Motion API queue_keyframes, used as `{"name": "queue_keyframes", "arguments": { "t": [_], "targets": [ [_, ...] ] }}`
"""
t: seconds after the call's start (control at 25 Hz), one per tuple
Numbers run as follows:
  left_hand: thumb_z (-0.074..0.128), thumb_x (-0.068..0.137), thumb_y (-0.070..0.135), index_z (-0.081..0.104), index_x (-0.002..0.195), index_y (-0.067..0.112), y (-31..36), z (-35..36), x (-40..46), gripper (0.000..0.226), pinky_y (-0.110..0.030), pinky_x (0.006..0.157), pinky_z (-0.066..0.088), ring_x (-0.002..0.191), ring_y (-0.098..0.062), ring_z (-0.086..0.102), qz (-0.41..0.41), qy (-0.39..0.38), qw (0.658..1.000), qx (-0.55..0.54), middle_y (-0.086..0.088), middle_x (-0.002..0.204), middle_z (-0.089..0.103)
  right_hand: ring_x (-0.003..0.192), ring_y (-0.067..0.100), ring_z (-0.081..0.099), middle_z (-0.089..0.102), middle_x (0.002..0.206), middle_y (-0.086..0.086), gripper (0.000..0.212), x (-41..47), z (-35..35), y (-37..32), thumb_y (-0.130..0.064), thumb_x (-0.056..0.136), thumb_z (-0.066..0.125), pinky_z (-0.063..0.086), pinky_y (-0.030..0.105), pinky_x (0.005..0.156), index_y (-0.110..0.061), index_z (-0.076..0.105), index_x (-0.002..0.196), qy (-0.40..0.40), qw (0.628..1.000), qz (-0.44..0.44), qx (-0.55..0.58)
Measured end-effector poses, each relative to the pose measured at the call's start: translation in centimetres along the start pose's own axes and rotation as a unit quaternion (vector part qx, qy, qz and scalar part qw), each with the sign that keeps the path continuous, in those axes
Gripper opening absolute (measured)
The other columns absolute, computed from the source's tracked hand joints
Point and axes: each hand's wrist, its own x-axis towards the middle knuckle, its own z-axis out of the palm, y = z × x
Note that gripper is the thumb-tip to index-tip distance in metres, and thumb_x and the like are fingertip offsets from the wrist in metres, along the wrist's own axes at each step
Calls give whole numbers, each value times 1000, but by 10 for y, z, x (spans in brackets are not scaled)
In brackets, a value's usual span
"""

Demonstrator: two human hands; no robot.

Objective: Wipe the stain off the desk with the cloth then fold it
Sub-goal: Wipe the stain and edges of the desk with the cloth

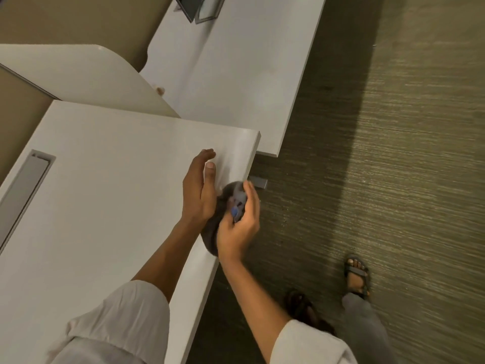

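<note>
Two hands working at desk (110, 195) right edge, about 3 o'clock; right hand (237, 227) curling around grey cloth (214, 227), bunched; left hand (198, 189) flat, fingers extended, lying beside it; cloth judged light, limp, non-slip; corners best for folding.

Desk (110, 195) – smooth matt white laminate; cloth (212, 232) – soft grey fabric; carpet (367, 153) ribbed.

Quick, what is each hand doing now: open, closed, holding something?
Left hand: open, fingers straight, resting against the grey cloth at the desk edge.
Right hand: closed on the cloth.
</note>
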Motion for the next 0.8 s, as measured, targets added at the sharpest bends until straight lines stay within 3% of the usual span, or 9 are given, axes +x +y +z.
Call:
{"name": "queue_keyframes", "arguments": {
  "t": [0.2, 0.4, 0.52, 0.6, 0.72, 0.8],
  "targets": [
    [27, 99, 50, 50, 137, 16, -5, -1, -1, 56, 4, 96, 29, 120, 6, 42, -6, -12, 1000, 3, 1, 141, 53, 137, 5, 39, 48, 145, 3, 63, -27, -3, 5, 8, 81, 63, 35, 14, 108, -13, 50, 138, 1, 999, -21, -31],
    [27, 101, 40, 52, 134, 10, -6, 2, 16, 52, -14, 105, 34, 127, -10, 48, -9, 27, 1000, 8, -5, 139, 56, 134, 10, 42, 46, 145, 3, 60, 50, 19, -7, -1, 81, 63, 37, 14, 106, -13, 50, 138, 10, 998, -44, -54],
    [26, 101, 39, 52, 135, 9, -1, 6, 26, 52, -27, 110, 36, 131, -17, 47, -32, 45, 998, 4, -6, 140, 55, 131, 11, 45, 49, 142, 6, 57, 109, 35, -12, 4, 82, 66, 36, 9, 103, -11, 51, 136, 25, 998, -52, -41],
    [27, 100, 38, 52, 135, 9, 6, 8, 33, 52, -31, 111, 38, 131, -17, 48, -45, 54, 998, 2, -6, 140, 55, 129, 15, 49, 51, 140, 7, 54, 139, 43, -17, 4, 84, 65, 40, 15, 104, -10, 53, 134, 21, 998, -57, -32],
    [27, 98, 40, 54, 135, 11, 20, 9, 46, 54, -33, 111, 38, 130, -17, 49, -79, 75, 994, -3, -5, 140, 55, 119, 16, 57, 59, 129, -1, 43, 194, 43, -32, -3, 90, 64, 49, 24, 98, -11, 56, 132, 14, 994, 53, 94],
    [27, 97, 43, 55, 133, 12, 28, 11, 57, 55, -31, 110, 37, 128, -15, 50, -98, 101, 990, -11, -4, 139, 56, 112, 23, 63, 65, 123, 5, 38, 239, 27, -38, -10, 92, 63, 54, 32, 93, -14, 60, 129, 1, 954, 193, 228]
  ]
}}
